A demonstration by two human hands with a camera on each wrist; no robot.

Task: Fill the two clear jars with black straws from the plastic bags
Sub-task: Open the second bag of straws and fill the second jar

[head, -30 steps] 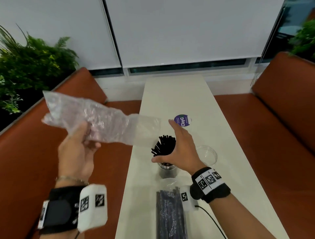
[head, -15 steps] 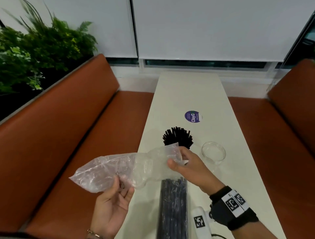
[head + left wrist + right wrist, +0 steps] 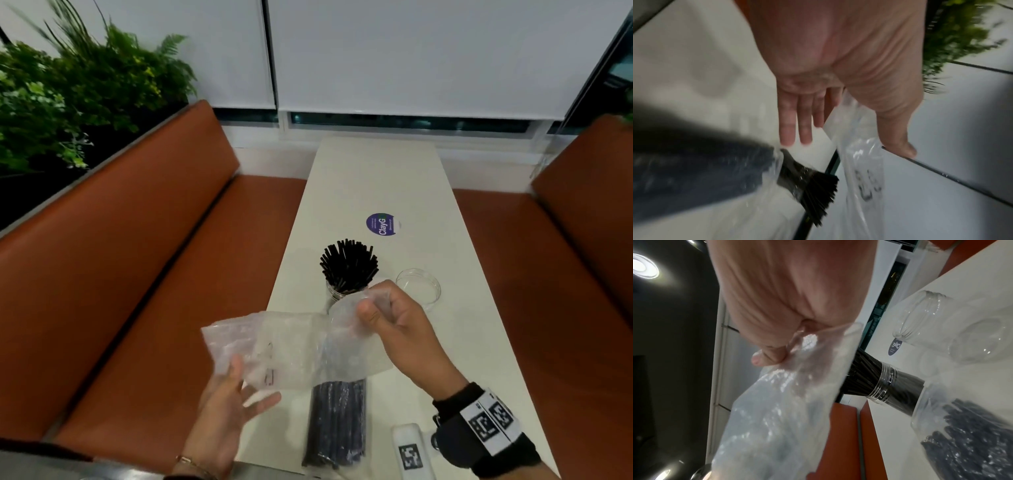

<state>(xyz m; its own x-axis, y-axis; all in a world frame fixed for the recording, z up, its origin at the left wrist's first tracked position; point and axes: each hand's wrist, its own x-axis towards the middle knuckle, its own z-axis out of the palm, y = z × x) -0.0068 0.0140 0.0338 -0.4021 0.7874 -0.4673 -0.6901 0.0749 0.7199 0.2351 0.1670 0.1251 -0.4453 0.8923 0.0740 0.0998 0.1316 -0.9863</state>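
Note:
An empty clear plastic bag [image 3: 291,349] hangs crumpled between my hands above the table's near end. My right hand [image 3: 368,308] pinches its right end between thumb and curled fingers; the right wrist view shows that pinch [image 3: 789,350] with the bag [image 3: 777,418] trailing down. My left hand [image 3: 246,387] lies under the bag's left part with straight, spread fingers; in the left wrist view the bag [image 3: 863,162] runs between thumb and fingers [image 3: 805,126]. One clear jar [image 3: 347,270] stands packed with black straws. The second jar [image 3: 418,286] is empty, right of it. A sealed bag of black straws [image 3: 337,421] lies on the table below the empty bag.
The narrow white table [image 3: 376,178] runs away from me, with orange benches [image 3: 154,257] on both sides. A purple round sticker [image 3: 382,223] lies beyond the jars. A white marker block [image 3: 409,452] sits by my right wrist. Green plants [image 3: 68,96] stand behind the left bench.
The empty bag came down from high on the left to just above the table. My right hand left the straws in the jar and pinched the bag's end. My left hand's grip loosened to straight fingers.

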